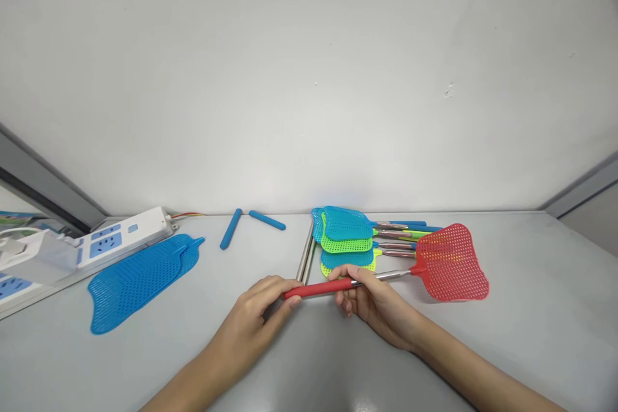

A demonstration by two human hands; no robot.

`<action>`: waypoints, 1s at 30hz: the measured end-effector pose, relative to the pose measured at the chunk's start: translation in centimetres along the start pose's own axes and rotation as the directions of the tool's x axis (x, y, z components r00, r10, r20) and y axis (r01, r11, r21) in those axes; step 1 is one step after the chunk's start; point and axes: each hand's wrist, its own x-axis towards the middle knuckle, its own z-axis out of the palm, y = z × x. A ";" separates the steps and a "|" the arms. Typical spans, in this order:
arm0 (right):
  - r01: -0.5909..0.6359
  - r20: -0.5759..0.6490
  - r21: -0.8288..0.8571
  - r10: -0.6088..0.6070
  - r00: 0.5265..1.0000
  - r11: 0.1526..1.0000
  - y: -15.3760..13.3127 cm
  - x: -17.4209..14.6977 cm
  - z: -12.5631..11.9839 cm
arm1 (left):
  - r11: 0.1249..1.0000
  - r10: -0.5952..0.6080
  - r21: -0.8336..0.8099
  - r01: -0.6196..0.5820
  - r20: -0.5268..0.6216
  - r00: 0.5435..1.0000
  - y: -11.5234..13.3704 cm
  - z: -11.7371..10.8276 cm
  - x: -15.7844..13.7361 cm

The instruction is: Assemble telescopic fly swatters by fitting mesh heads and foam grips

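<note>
A red fly swatter [454,264] with a metal shaft and red grip lies sideways across both hands, its perforated head to the right. My left hand [263,309] pinches the free end of the red grip between thumb and fingers. My right hand [364,302] closes round the place where the grip meets the metal shaft. Just beyond the grip, metal rods [305,254] lie on the table, their near ends partly hidden. Behind my right hand is a pile of blue and green fly swatters [347,225], their handles pointing right.
Two blue handle grips [230,229] lie near the wall. At left, loose blue swatter heads [140,283] overlap in a stack beside a white power strip [120,238] with a plug in it. The grey table [541,309] meets a pale wall [309,90] at the back.
</note>
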 end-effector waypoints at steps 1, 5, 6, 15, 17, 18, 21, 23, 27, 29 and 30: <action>-0.002 0.000 -0.005 0.002 1.000 1.000 0.0 0.0 0.0 | 1.000 0.004 0.001 -0.004 0.001 1.000 0.0 0.0 0.0; 0.016 0.036 -0.048 -0.014 0.999 0.999 0.1 0.0 -0.1 | 1.000 0.016 0.002 -0.016 0.007 1.000 0.0 0.0 -0.1; 0.026 0.046 -0.069 -0.022 0.999 0.997 0.1 0.0 -0.1 | 1.000 0.018 0.002 -0.018 0.009 1.000 0.0 -0.1 -0.1; 0.051 0.062 -0.116 -0.044 0.997 0.992 0.2 0.0 0.0 | 0.997 0.055 0.043 -0.057 0.038 0.998 0.3 0.0 -0.3; 0.052 0.062 -0.116 -0.045 0.997 0.992 0.2 -0.1 0.1 | 0.996 0.077 0.049 -0.079 0.037 0.996 0.2 0.3 -0.4; 0.051 0.062 -0.121 -0.044 0.997 0.991 0.2 -0.1 0.1 | 0.994 0.088 0.055 -0.090 0.043 0.995 0.2 0.3 -0.4; 0.058 0.059 -0.149 -0.049 0.997 0.987 0.3 -0.1 0.3 | 0.989 0.111 0.086 -0.117 0.074 0.991 0.6 0.2 -0.5; 0.078 0.063 -0.178 -0.068 0.996 0.981 0.4 -0.1 0.3 | 0.986 0.114 0.112 -0.127 0.116 0.987 1.1 -0.1 -0.5; 0.115 0.046 -0.235 -0.107 0.993 0.965 0.7 -0.2 0.4 | 0.977 0.138 0.143 -0.162 0.160 0.977 1.5 -0.1 -0.6; 0.132 0.017 -0.233 -0.131 0.991 0.964 0.8 -0.3 0.4 | 0.974 0.137 0.158 -0.162 0.156 0.978 1.4 0.0 -0.6; 0.145 -0.003 -0.216 -0.150 0.989 0.965 0.8 -0.3 0.4 | 0.975 0.129 0.163 -0.153 0.152 0.980 1.3 0.1 -0.7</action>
